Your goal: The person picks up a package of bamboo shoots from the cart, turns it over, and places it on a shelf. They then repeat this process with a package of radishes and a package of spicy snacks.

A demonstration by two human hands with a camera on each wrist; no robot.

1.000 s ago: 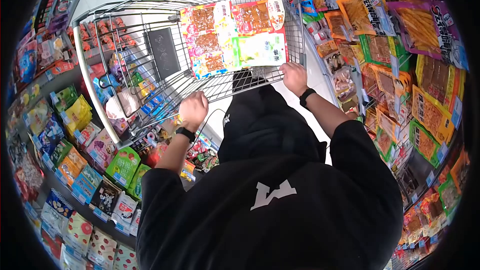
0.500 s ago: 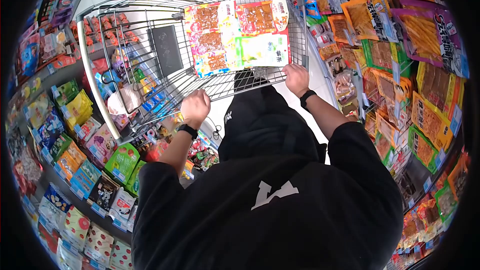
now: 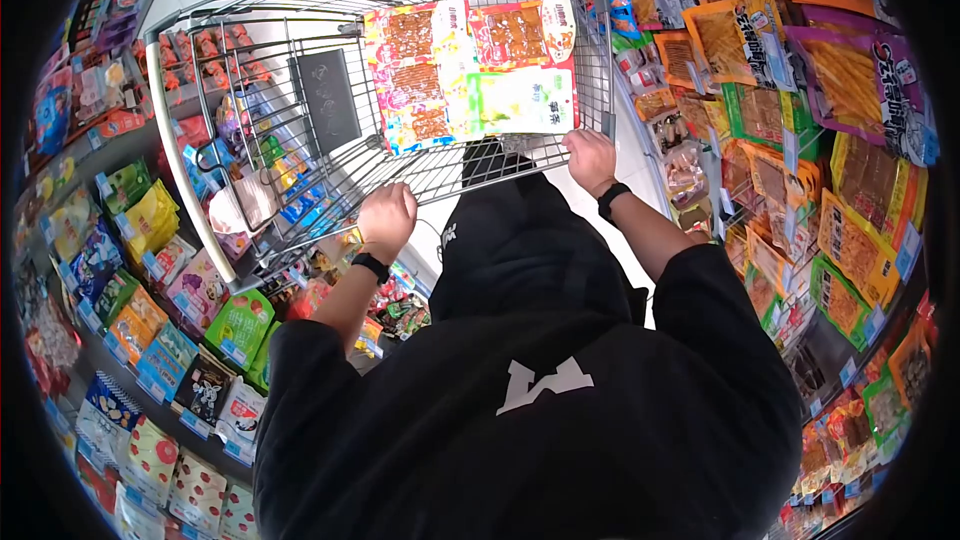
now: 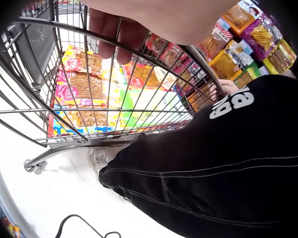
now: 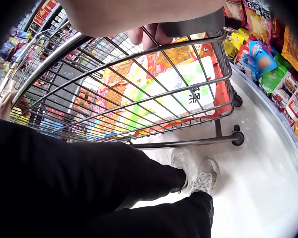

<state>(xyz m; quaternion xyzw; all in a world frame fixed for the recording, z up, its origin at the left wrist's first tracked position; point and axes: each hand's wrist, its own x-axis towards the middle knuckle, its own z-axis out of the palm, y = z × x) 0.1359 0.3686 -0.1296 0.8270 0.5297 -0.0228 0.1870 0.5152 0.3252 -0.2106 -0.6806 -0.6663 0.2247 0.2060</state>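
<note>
Wire shopping cart (image 3: 325,100) stood side-on in front of the person, up on its wheels (image 5: 238,138). Left hand (image 3: 388,215) gripped the cart's near top rail toward its pale end bar (image 3: 183,165), right hand (image 3: 592,160) the same rail near the opposite end; both sets of fingers (image 4: 132,32) were curled over the metal into the basket. Cart looked stiff and sturdy, probably heavy to lift but easy to roll; rail seemed a sound place to hold, hands well apart. Flat packs (image 3: 415,35) and a green-and-white pack (image 3: 523,100) lay in the cart, likely light, slick and apt to slide. Under the cart, pale, shiny, smooth-looking floor (image 5: 253,193); shoes (image 5: 204,176) beside it. Bright shop aisle: bagged snacks (image 3: 240,328) left of the cart, orange and purple packets (image 3: 735,40) right.
</note>
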